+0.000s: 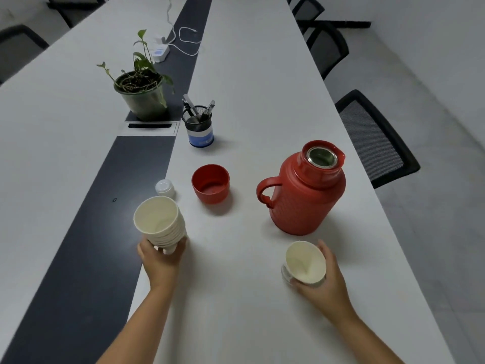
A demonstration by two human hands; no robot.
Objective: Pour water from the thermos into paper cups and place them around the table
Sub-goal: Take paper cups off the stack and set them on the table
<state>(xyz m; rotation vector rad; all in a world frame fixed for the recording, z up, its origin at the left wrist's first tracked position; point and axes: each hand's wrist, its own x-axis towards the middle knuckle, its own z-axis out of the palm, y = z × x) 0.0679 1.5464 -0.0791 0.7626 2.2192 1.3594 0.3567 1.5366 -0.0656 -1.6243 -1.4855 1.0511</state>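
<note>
**Cups in both hands, thermos open on the tabletop**

On my left I see the left hand (161, 254), its grip clamped around the bottom of a nested stack of cream paper cups (160, 223) that tilts up and away from the palm. Just beyond that grip sit a small translucent white plastic stopper (164, 187) and, to its right, an upturned red plastic thermos lid (210, 183), both resting on the pale grey tabletop (249, 88). Further out stand a black mesh pen holder (198, 126) and a potted green plant (140, 94). Moving right, the round red thermos with a loop handle (305, 191) stands upright and uncapped, just beyond the right hand (324, 281). That grip is closed around a single cream paper cup (304, 262), mouth tilted toward me.
</note>
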